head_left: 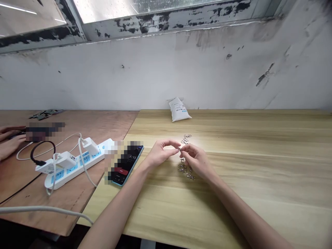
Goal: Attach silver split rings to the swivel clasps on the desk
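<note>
Head view: your left hand (159, 154) and right hand (197, 160) pressed together at fingertips, both pinching small metal swivel clasp (180, 149), held just above wooden table (259, 180); loose swivel clasps (183, 167) lie directly beneath, mid-table, within easy reach.

Metal clasps (184, 167) lie in a loose line on the table (259, 193), with a packet (179, 109) behind them against the wall (166, 72). Left of the clasps, a phone (127, 164) lies near the table's edge. Further left, a power strip (77, 162) sits on a board (64, 211) butting the table, and another person's hand (9, 145) is beyond it, over the board's left end.
</note>
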{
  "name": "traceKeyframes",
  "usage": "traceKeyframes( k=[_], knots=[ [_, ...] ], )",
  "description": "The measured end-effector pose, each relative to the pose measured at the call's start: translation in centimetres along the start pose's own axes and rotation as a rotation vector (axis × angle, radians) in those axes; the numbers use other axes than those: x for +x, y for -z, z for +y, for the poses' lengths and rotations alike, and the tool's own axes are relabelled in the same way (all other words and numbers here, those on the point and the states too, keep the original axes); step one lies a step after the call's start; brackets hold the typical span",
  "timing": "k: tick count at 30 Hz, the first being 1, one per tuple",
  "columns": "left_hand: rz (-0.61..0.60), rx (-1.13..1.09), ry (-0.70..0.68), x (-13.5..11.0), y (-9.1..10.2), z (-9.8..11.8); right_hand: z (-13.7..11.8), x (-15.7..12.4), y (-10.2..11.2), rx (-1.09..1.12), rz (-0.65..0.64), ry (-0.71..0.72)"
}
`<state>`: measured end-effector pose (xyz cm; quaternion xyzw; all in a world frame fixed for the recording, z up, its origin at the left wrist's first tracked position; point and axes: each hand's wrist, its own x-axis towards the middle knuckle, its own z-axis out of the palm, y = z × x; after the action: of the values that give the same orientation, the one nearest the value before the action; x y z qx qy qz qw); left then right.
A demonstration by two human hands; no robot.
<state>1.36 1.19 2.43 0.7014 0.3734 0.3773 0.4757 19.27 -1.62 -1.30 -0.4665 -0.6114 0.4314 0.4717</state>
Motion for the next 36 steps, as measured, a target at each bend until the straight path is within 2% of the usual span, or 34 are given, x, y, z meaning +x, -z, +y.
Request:
traceKeyframes(
  k=[10,18,36],
  knots=[
    [0.020,0.052,0.014,0.08,-0.41,-0.09,-0.44,-0.26,0.05,-0.076,-0.031,0.049],
    [-0.083,0.008,0.090,0.16,0.29,-0.75,-0.08,-0.19,0.07,-0.135,0.001,0.081],
    [-0.023,0.125,0.052,0.07,-0.23,-0.36,0.00,-0.41,0.23,-0.615,0.049,0.273]
  ],
)
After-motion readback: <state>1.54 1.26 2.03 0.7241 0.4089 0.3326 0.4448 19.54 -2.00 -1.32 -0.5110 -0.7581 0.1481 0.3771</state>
